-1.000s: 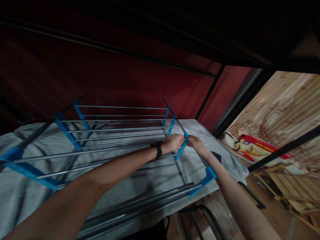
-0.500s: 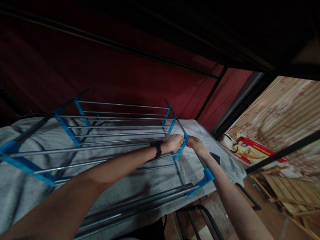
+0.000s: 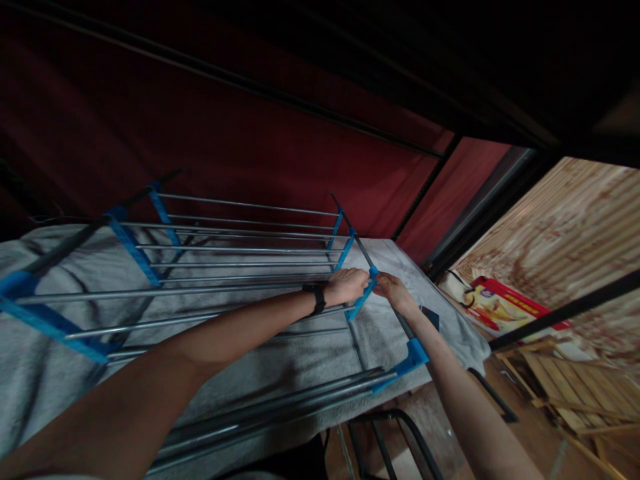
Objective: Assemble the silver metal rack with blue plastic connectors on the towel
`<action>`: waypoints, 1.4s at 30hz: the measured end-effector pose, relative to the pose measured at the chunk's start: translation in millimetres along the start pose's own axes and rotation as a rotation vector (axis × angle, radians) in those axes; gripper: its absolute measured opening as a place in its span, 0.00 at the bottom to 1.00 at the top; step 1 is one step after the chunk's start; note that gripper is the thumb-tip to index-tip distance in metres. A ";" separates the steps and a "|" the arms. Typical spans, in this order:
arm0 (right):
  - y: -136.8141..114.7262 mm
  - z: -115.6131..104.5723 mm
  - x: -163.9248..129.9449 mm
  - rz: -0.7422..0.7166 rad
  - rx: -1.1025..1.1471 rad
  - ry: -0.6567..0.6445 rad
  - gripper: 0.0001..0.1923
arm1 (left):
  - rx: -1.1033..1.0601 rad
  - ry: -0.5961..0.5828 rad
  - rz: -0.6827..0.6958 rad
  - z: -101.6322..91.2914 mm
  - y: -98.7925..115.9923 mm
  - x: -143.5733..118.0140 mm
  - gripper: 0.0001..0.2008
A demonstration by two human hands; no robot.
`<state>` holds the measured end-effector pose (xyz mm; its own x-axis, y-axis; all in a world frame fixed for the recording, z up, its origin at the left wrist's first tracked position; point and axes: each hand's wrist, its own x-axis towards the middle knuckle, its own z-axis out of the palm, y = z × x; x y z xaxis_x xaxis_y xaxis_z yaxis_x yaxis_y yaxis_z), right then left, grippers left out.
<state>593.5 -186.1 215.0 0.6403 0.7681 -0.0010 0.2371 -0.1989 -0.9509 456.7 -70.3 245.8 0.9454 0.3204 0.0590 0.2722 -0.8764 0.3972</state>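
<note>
A metal rack (image 3: 235,250) with silver rods and blue plastic brackets lies on its side on a grey blanket (image 3: 300,360). My left hand (image 3: 350,285), with a black watch on the wrist, grips a rod end at a blue bracket (image 3: 364,297) on the rack's right side. My right hand (image 3: 393,288) closes on the dark side tube just right of the same bracket. The two hands almost touch.
A dark red curtain (image 3: 250,147) hangs behind the rack. A black metal frame (image 3: 395,433) stands below the blanket's edge. At right lie a red and yellow package (image 3: 505,310), a wooden slatted frame (image 3: 580,393) and a dark phone (image 3: 430,316).
Both hands stay on the same bracket. The view has shifted slightly, so the rack appears a little higher and the right-hand objects lower.
</note>
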 end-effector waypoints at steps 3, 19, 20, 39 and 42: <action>2.5 -0.2 0.1 -0.013 -0.015 -0.008 0.21 | 0.000 -0.009 0.002 -2.8 1.1 -1.2 0.12; 9.0 -1.7 6.2 -0.046 -0.166 -0.010 0.25 | -0.082 -0.045 0.076 -11.3 1.2 3.0 0.12; 9.0 -1.7 6.0 -0.047 -0.173 -0.012 0.25 | -0.048 -0.027 0.095 -10.9 2.0 1.0 0.12; -2.7 -0.6 -6.9 -0.018 -0.069 -0.002 0.22 | 0.293 0.110 0.092 -19.7 -49.1 -81.9 0.13; 4.4 -5.1 -3.5 -0.003 -0.076 0.025 0.23 | 0.283 0.134 0.125 -17.0 -50.3 -81.4 0.12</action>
<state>596.0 -192.7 212.4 0.6570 0.7538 0.0101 0.2930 -0.2430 -0.9247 363.0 -46.2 236.6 0.9477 0.2326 0.2188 0.2128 -0.9709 0.1103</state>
